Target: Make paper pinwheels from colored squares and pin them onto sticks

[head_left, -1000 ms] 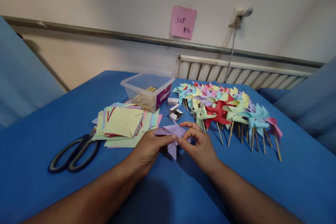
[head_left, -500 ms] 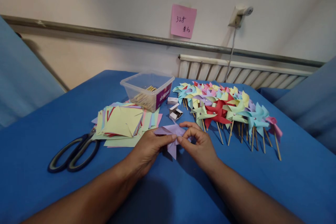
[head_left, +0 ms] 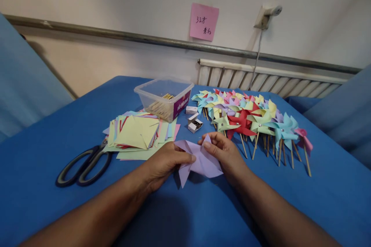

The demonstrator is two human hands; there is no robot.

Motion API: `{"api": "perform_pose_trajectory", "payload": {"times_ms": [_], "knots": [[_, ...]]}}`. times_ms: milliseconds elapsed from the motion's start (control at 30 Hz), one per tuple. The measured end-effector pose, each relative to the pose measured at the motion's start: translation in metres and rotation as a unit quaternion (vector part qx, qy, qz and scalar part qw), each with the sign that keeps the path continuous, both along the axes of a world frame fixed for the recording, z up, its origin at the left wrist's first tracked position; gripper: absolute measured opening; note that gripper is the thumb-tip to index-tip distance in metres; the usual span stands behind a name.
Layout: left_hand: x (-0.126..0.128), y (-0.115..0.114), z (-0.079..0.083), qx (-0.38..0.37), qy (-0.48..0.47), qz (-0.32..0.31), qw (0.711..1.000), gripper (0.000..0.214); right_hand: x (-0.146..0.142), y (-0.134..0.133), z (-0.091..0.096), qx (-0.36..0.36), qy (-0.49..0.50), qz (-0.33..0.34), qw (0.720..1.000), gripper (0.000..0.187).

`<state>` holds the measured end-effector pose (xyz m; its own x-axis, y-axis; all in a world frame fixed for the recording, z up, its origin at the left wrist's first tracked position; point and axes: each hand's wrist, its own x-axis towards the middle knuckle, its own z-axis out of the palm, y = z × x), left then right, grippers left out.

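Purple paper, pointed corners spread, held from 2 sides over the blue tabletop. Left hand pinches its left part, thumb near the middle; right hand grips the upper-right point, thumb on top. Just beyond: 1 open small box, dark bits inside, and 1 white box. Left: paper stack, scissors beside it, blades mostly hidden. Behind the stack, clear tub of sticks. Right: many pinwheels

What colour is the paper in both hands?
The paper is light purple, in the head view.
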<state>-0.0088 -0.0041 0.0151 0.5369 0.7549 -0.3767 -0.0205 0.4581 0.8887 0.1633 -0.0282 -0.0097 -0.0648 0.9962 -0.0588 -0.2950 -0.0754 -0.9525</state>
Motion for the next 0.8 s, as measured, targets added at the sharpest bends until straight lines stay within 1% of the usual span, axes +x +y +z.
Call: {"api": "perform_pose_trajectory", "payload": {"times_ms": [100,200,267,333,400,433,500,567,633,700,800], "knots": [[-0.001,-0.001,0.003,-0.017,0.031,-0.054,0.998,0.017,0.003,-0.003,0.005,-0.026,-0.019,0.066,0.997,0.039],[-0.002,-0.001,0.004,-0.021,0.050,-0.087,0.995,0.014,0.005,-0.005,0.006,-0.025,-0.055,0.121,0.991,0.038],[-0.003,0.000,0.003,-0.011,0.056,-0.096,0.994,0.014,0.005,-0.007,0.005,-0.016,-0.061,0.144,0.988,0.034],[-0.004,0.000,0.002,0.002,0.062,-0.095,0.994,0.012,0.003,-0.007,0.003,-0.008,-0.065,0.144,0.987,0.029],[-0.004,0.001,0.000,0.012,0.076,-0.074,0.994,0.008,0.000,-0.007,0.002,-0.002,-0.068,0.111,0.991,0.028],[-0.004,0.002,-0.001,0.016,0.083,-0.051,0.995,0.007,-0.003,-0.006,0.000,0.000,-0.069,0.080,0.994,0.029],[-0.002,0.002,-0.002,0.023,0.076,0.009,0.997,0.013,-0.008,-0.006,-0.002,0.003,-0.060,-0.004,0.998,0.030],[0.001,0.002,-0.002,0.029,0.034,0.055,0.997,0.016,-0.012,-0.004,-0.006,0.004,-0.032,-0.090,0.995,0.030],[0.004,0.000,-0.002,0.028,-0.011,0.069,0.997,0.021,-0.015,-0.003,-0.010,0.003,-0.003,-0.148,0.989,0.031],[0.008,-0.003,-0.003,0.022,-0.029,0.075,0.997,0.027,-0.016,-0.003,-0.013,0.003,0.012,-0.180,0.984,0.033],[0.012,-0.007,-0.008,0.017,-0.035,0.089,0.995,0.031,-0.019,-0.004,-0.014,0.008,0.019,-0.192,0.981,0.033]]}}
